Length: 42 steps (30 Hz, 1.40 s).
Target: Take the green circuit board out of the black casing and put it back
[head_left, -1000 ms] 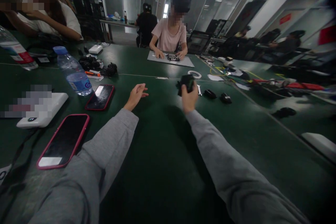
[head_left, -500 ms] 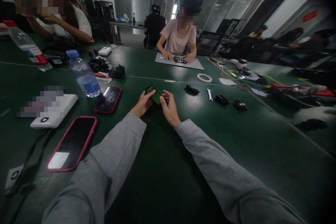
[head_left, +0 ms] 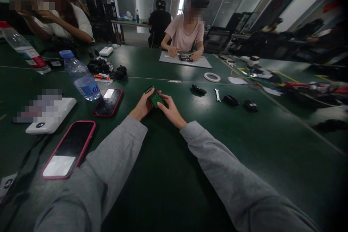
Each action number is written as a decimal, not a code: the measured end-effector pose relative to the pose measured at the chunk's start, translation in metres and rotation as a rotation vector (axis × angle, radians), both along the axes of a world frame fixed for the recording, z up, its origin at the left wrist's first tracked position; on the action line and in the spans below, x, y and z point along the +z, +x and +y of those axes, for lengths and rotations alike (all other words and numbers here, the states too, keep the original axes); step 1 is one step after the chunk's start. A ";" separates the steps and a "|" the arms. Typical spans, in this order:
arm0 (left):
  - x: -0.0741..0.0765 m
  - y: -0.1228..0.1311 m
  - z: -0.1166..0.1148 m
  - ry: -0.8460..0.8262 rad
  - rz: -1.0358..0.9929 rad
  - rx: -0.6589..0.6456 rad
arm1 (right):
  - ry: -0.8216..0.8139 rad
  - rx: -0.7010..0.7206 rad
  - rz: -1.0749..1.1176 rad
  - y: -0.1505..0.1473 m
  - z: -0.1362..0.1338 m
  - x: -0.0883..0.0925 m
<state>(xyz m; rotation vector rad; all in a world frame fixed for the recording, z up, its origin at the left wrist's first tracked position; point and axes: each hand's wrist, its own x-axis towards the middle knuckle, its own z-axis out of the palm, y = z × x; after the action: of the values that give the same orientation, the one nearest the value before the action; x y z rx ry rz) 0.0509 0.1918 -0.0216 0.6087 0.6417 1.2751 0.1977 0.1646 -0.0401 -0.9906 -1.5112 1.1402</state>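
A small green circuit board (head_left: 155,100) with a dark edge at its upper left is held between my two hands, above the green table. My left hand (head_left: 143,106) grips its left side, thumb on the top face. From the right, my right hand (head_left: 170,110) holds it with the thumb at the lower right edge and the fingers curled behind. What lies under the board is hidden. Left of my hands rests a phone in a red case (head_left: 108,102), and nearer me is a larger phone in a pink case (head_left: 70,148).
A blue-capped water bottle (head_left: 84,79) and a white power bank (head_left: 51,119) stand at left. Right of my hands lie a black part (head_left: 199,90), a wrench (head_left: 217,95), more black pieces (head_left: 231,100) and a white ring (head_left: 212,77). Across the table a person works on a grey mat (head_left: 168,59).
My hands have shifted slightly left with the circuit board, which is tilted more toward me so its green face shows more. The whole view has turned a little.
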 end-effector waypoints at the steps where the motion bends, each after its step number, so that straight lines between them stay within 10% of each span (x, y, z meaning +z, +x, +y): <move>1: 0.000 0.000 0.000 0.004 0.009 -0.009 | 0.011 0.009 -0.007 0.001 0.000 0.000; 42: 0.000 0.002 -0.007 0.100 0.170 -0.119 | -0.136 -0.110 0.175 0.006 0.009 -0.001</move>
<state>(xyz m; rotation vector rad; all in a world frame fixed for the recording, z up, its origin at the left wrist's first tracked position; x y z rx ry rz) 0.0531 0.1848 -0.0212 0.8326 0.6741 1.1569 0.2041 0.1736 -0.0411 -1.0243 -1.2395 1.2297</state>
